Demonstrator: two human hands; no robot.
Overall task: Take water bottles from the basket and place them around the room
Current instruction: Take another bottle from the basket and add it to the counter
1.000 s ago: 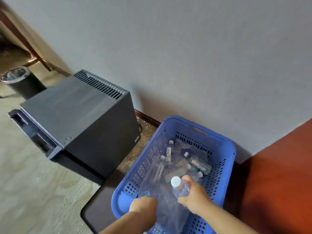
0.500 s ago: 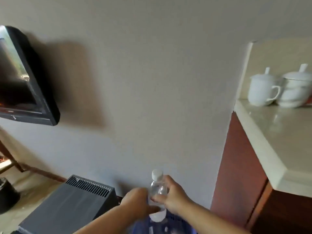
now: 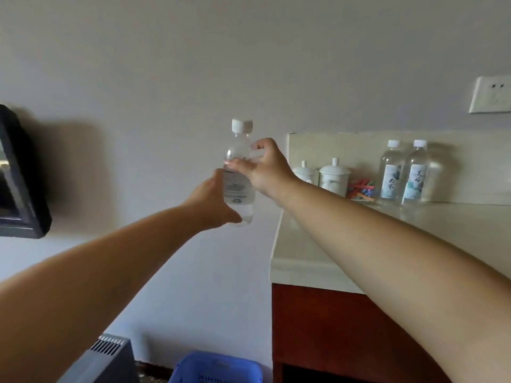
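A clear water bottle (image 3: pixel 238 172) with a white cap stands upright in mid-air in front of the wall, left of the counter. My left hand (image 3: pixel 213 201) grips its lower body from the left. My right hand (image 3: pixel 262 168) holds its upper body from the right, thumb and fingers curled round it. The blue basket (image 3: pixel 218 367) sits on the floor at the bottom edge, only its far rim showing. Two more labelled water bottles (image 3: pixel 405 172) stand on the pale counter (image 3: pixel 318 244) against its backsplash.
Two white lidded cups (image 3: pixel 333 175) and coloured sachets (image 3: pixel 360 189) sit on the counter beside the bottles. A wall socket (image 3: pixel 490 98) is above. A wall-mounted screen (image 3: pixel 16 175) hangs at left. A grey mini fridge (image 3: pixel 107 360) stands beside the basket.
Both hands have lifted the bottle out of the basket and up to counter height. The view has swung up from the floor to the wall and counter.
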